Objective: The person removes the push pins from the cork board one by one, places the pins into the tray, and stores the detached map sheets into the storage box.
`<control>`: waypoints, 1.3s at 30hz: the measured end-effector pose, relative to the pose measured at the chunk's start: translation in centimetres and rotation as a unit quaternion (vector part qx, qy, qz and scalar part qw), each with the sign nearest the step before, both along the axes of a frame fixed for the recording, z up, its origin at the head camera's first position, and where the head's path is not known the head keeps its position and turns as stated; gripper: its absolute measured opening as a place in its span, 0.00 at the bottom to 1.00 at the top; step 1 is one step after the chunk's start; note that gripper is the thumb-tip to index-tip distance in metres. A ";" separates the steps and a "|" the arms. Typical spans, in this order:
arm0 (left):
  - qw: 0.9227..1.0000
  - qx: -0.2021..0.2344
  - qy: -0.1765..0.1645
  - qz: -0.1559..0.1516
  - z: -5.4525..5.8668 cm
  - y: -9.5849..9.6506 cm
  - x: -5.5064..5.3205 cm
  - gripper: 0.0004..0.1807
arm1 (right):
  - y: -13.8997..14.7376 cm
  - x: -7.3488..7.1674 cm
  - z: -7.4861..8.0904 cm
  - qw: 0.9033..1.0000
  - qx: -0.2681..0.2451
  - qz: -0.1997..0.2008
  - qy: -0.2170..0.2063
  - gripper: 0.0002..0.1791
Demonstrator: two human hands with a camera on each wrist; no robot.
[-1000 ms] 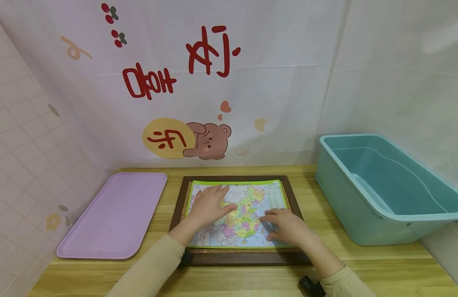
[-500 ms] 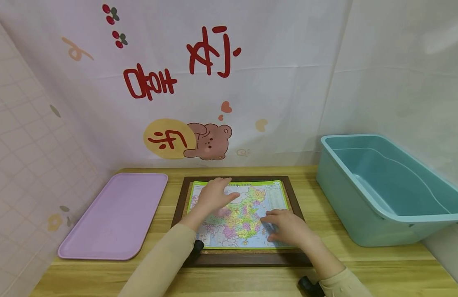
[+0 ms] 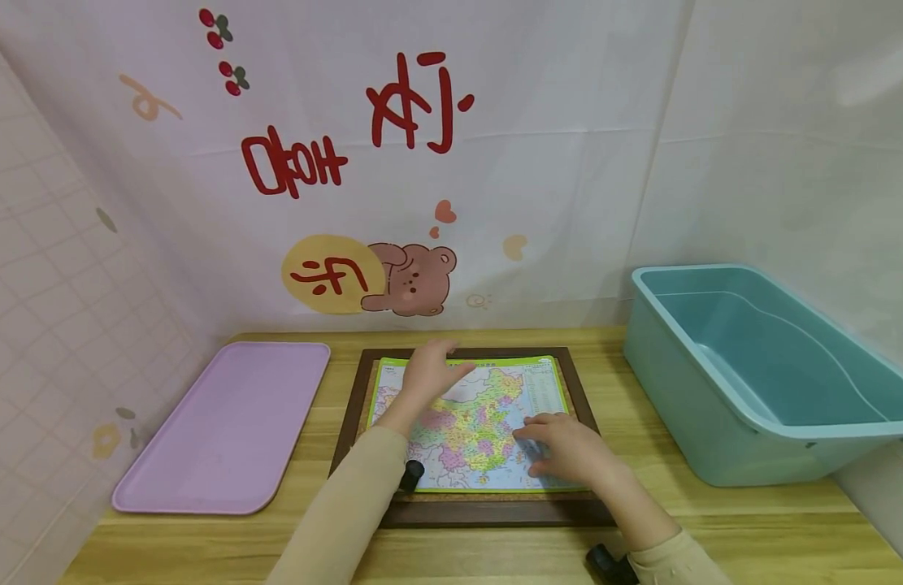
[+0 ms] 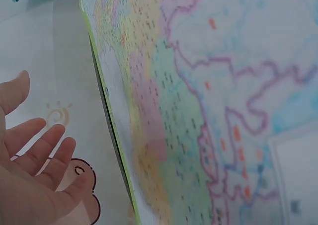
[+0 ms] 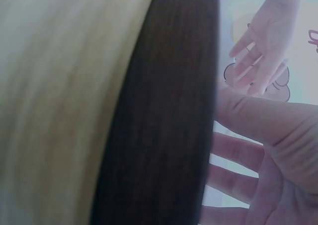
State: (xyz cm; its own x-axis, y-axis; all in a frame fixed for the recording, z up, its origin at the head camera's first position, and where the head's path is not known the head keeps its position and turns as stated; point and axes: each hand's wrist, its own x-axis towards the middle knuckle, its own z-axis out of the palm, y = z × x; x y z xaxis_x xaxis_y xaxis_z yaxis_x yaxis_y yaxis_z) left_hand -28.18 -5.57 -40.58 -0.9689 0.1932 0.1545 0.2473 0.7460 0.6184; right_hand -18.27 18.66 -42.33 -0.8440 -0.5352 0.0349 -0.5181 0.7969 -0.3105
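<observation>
A map sheet [image 3: 466, 431] with a green border lies inside a dark brown frame [image 3: 495, 512] on the wooden table. Over the map's upper left part hovers my left hand [image 3: 426, 378], its fingertips reaching past the far edge. The left wrist view shows that same hand [image 4: 39, 170] with spread, slightly bent fingers and nothing in them, apart from the map. My right hand [image 3: 564, 443] is at the map's right side with fingers loosely spread and holding nothing. Whether it touches the map cannot be told. In the right wrist view, the frame's edge [image 5: 159, 111] partly hides its fingertips.
A purple tray [image 3: 227, 422] lies to the left of the frame. At the right stands a deep teal tub [image 3: 707, 422]. A printed white cloth [image 3: 553, 203] hangs behind the table. Black wrist camera mounts [image 3: 413, 475] show under the sleeves.
My left hand has moved forward and a little to the right, rising above the map toward its far edge. The right hand, the map and the frame stay about where they were.
</observation>
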 end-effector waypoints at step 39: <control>0.988 0.073 -0.025 0.137 -4.0 2.8 -3.4 0.10 | 0.2 -0.2 -0.3 1.000 0.002 0.013 0.010 0.30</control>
State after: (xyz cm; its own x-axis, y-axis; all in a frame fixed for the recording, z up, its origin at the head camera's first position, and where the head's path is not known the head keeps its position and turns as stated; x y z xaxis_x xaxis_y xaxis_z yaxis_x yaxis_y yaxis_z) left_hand -31.62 -2.77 -44.54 -0.9889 -0.0972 0.1125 0.0160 0.6829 0.7303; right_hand -18.52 18.87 -42.60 -0.8295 -0.5564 0.0485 -0.5439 0.7851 -0.2963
